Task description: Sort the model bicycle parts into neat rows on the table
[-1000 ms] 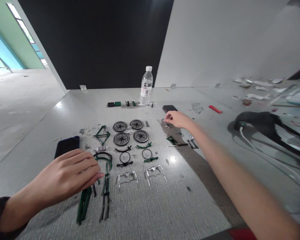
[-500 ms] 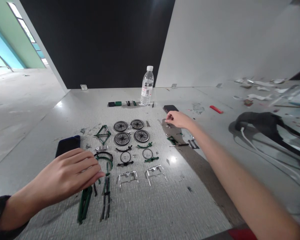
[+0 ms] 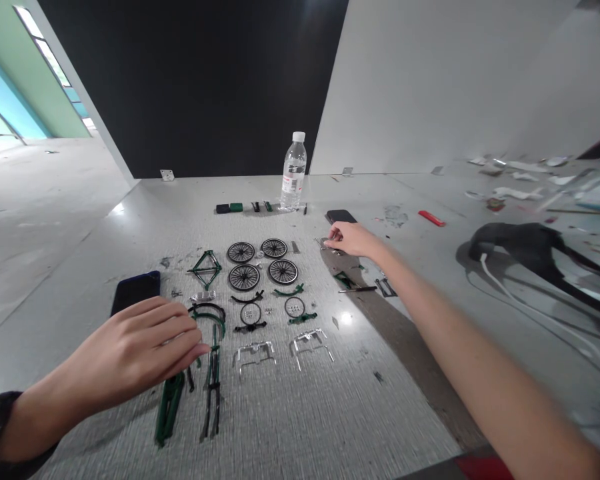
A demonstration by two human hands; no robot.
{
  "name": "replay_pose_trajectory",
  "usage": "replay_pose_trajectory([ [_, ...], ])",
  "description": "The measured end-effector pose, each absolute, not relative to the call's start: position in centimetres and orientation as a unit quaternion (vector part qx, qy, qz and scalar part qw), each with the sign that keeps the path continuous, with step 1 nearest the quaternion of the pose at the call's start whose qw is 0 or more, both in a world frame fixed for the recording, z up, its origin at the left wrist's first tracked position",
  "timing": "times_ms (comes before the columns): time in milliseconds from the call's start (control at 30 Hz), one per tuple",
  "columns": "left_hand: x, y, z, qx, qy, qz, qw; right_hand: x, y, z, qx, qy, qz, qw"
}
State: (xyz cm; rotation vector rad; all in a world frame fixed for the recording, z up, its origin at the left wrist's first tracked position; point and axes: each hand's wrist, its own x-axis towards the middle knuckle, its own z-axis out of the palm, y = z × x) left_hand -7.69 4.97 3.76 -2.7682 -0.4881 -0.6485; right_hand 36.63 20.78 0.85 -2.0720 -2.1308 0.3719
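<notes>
My left hand (image 3: pixel 147 340) hovers over the green and black frame parts at the left, its fingers pressed together; what it holds, if anything, is hidden. My right hand (image 3: pixel 347 238) is closed in a pinch at small metal parts, just in front of a dark phone (image 3: pixel 341 217); anything between its fingertips is too small to make out. Between the hands lie several spoked wheels (image 3: pixel 244 277), a green frame (image 3: pixel 206 270), two clear brackets (image 3: pixel 313 341) and a long fork-like piece (image 3: pixel 213 387). A thin dark screwdriver (image 3: pixel 359 289) rests below my right hand.
A water bottle (image 3: pixel 293 173) stands near the black panel. Small black and green blocks (image 3: pixel 236 207) lie left of it. A blue-edged phone (image 3: pixel 136 292) sits behind my left hand. To the right are a red object (image 3: pixel 431 218) and a black item with a white cable (image 3: pixel 515 247).
My right hand has shifted slightly to the left over the small metal parts, still pinched. My left hand has stayed in place.
</notes>
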Motion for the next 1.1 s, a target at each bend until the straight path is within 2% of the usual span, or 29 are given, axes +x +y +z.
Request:
replay_pose_trajectory([
  [267, -7.71, 4.93, 3.72, -0.952, -0.173, -0.219, 0.125, 36.48, 20.64, 0.63, -0.683, -0.715, 0.105, 0.104],
  [1100, -7.62, 4.94, 3.78, -0.953, -0.169, -0.218, 0.123, 36.02, 20.47, 0.57, -0.675, -0.723, 0.117, 0.09],
])
